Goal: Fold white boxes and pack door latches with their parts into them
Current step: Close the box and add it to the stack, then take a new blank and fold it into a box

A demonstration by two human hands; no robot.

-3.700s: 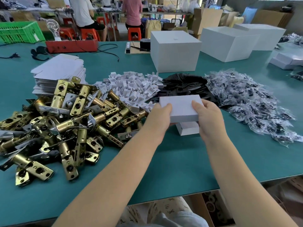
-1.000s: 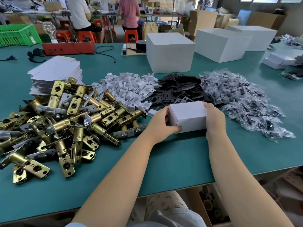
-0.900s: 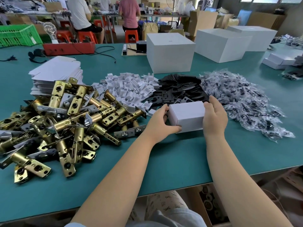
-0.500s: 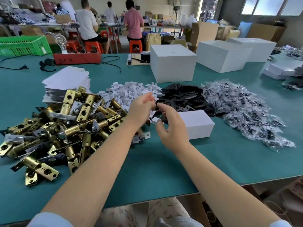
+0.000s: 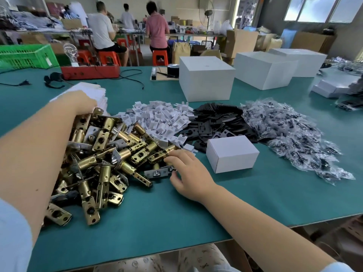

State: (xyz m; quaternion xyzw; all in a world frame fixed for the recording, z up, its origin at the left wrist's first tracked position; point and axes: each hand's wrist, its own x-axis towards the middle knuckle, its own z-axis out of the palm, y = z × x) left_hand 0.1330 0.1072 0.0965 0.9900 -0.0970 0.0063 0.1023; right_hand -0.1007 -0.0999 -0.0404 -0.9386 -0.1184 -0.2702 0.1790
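A closed small white box (image 5: 231,154) stands on the green table (image 5: 157,222), with neither hand on it. To its left lies a big heap of brass door latches (image 5: 102,154). My right hand (image 5: 186,169) is at the heap's right edge, its fingertips touching a brass latch (image 5: 157,157) and its thumb spread below, near a silver-faced latch (image 5: 157,173). My left hand (image 5: 78,101) reaches over the heap onto the stack of flat white box blanks (image 5: 94,92). Its fingers are hidden.
Behind the small box lie heaps of white plastic parts (image 5: 163,118), black plates (image 5: 212,122) and bagged screws (image 5: 294,134). Large white boxes (image 5: 206,79) stand further back, with a red case (image 5: 90,71) and cables at the far left. People sit at the rear benches.
Both hands have let go of the small box, which now stands alone. My left hand has gone far left to the blank stack. My right hand has dropped to the latch heap.
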